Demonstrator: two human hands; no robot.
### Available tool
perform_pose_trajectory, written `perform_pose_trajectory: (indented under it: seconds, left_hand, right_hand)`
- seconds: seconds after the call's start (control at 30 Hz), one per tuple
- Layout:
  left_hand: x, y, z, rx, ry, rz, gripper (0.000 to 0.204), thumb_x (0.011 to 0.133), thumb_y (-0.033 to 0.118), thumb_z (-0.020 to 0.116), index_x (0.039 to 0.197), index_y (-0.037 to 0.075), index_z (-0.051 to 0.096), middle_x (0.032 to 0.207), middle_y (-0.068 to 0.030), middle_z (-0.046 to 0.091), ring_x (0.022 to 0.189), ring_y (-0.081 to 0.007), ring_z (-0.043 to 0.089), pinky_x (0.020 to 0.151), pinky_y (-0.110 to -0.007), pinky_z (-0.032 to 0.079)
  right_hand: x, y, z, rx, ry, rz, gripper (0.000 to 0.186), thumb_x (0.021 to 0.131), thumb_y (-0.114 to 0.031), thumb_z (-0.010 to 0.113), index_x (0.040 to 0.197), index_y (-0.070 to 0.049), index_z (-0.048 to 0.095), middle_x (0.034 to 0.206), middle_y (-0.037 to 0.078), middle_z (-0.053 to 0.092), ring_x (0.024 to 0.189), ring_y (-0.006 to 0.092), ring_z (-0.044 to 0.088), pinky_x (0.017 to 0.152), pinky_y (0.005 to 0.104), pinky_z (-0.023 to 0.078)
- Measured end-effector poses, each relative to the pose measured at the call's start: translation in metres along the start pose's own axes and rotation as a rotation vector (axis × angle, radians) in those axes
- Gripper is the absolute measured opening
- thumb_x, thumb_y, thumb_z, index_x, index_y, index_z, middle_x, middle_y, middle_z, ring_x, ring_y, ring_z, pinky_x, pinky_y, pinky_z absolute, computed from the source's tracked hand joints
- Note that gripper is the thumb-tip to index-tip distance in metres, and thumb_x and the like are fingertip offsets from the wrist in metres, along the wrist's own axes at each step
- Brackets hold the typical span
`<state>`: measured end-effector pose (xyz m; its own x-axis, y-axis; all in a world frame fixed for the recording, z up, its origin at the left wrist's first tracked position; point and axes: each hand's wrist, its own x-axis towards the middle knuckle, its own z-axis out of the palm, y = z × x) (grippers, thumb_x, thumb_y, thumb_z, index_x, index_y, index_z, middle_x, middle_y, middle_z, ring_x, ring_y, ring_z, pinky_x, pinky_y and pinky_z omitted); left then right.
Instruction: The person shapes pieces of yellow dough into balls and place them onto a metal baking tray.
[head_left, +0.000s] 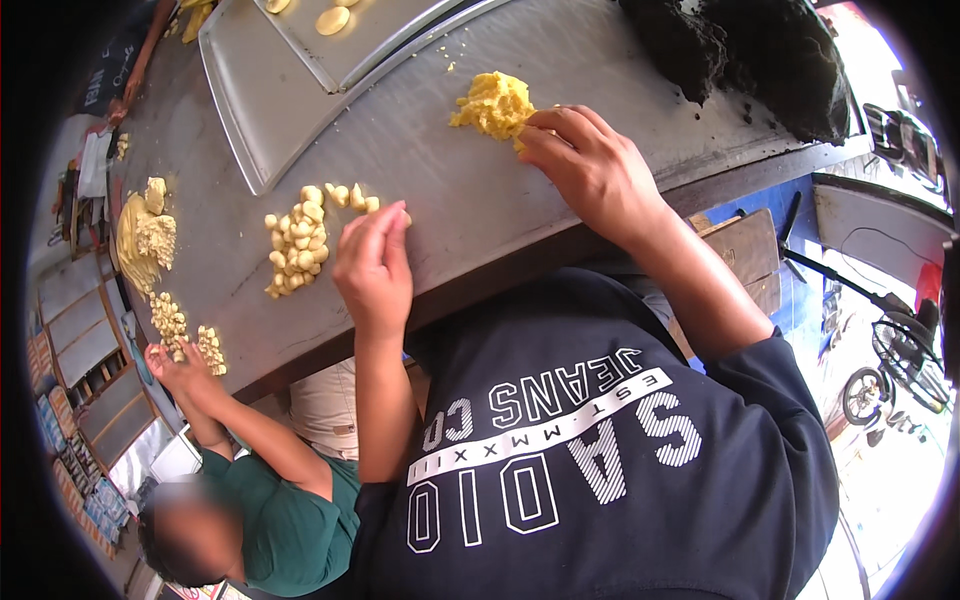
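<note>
My left hand (pixel 375 268) is pinched closed near the table's front edge, with a bit of pale dough (pixel 407 219) showing at its fingertips. Just left of it lies a pile of small pale dough balls (pixel 299 245), with a few more balls strung out behind the hand. Farther right, my right hand (pixel 592 172) has its fingers closed on the edge of a crumbly, moist yellow filling mound (pixel 493 104). The fingers hide how much of the filling they grip.
Metal trays (pixel 235 110), one bearing flat round dough pieces (pixel 332 20), lie at the far left of the metal table (pixel 420 130). A black plastic bag (pixel 745 60) sits at far right. At left, a co-worker's hands (pixel 185 372) touch dough pieces beside a larger dough mass (pixel 140 235).
</note>
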<state>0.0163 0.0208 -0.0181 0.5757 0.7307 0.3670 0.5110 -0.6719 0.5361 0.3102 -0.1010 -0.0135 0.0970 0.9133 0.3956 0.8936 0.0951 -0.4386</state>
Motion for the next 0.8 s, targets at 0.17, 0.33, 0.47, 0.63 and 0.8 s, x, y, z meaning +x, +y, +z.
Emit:
perform_pose_trajectory:
  seconds: [0.17, 0.33, 0.47, 0.63, 0.8]
  left_hand:
    - [-0.024, -0.006, -0.004, 0.094, -0.085, 0.0, 0.031, 0.094, 0.011, 0.093, 0.124, 0.007, 0.087, 0.133, -0.0086, 0.082, 0.117, -0.0309, 0.076, 0.1, -0.043, 0.06]
    - [-0.005, 0.012, -0.019, 0.299, -0.159, 0.213, 0.03, 0.096, 0.026, 0.091, 0.122, 0.012, 0.088, 0.151, -0.0098, 0.077, 0.129, -0.0354, 0.07, 0.107, -0.045, 0.054]
    - [0.023, 0.021, -0.039, 0.376, -0.286, 0.276, 0.025, 0.098, 0.034, 0.089, 0.109, 0.011, 0.087, 0.156, -0.0093, 0.075, 0.131, -0.0353, 0.068, 0.112, -0.043, 0.048]
    - [0.085, 0.025, 0.031, 0.202, 0.197, 0.468, 0.028, 0.102, 0.029, 0.085, 0.082, 0.013, 0.073, 0.103, 0.0008, 0.082, 0.096, -0.0236, 0.071, 0.098, -0.042, 0.045]
    - [0.075, 0.009, 0.06, 0.198, 0.228, 0.658, 0.031, 0.103, 0.031, 0.083, 0.08, 0.017, 0.068, 0.085, 0.0039, 0.066, 0.084, -0.0196, 0.066, 0.095, -0.041, 0.041]
  right_hand:
    - [0.007, -0.018, 0.012, -0.087, -0.002, -0.057, 0.008, 0.096, -0.015, 0.077, 0.1, -0.009, 0.074, 0.112, 0.007, 0.071, 0.111, 0.0294, 0.071, 0.09, 0.0428, 0.064]
    - [0.014, -0.009, -0.008, 0.131, -0.125, -0.001, 0.014, 0.094, -0.021, 0.084, 0.102, -0.012, 0.078, 0.112, 0.005, 0.071, 0.11, 0.0295, 0.069, 0.095, 0.0439, 0.062]
    - [-0.005, -0.012, -0.017, -0.045, -0.039, 0.047, 0.016, 0.092, -0.014, 0.081, 0.108, -0.011, 0.079, 0.123, 0.006, 0.07, 0.113, 0.0288, 0.068, 0.094, 0.0431, 0.064]
    - [-0.008, -0.028, -0.005, -0.11, -0.143, 0.023, 0.021, 0.099, -0.013, 0.079, 0.119, -0.011, 0.077, 0.123, 0.007, 0.072, 0.114, 0.0304, 0.071, 0.092, 0.0442, 0.064]
    - [-0.002, -0.023, -0.007, -0.071, -0.068, 0.127, 0.013, 0.094, -0.011, 0.074, 0.107, -0.008, 0.074, 0.116, 0.008, 0.07, 0.112, 0.0301, 0.072, 0.088, 0.0444, 0.066]
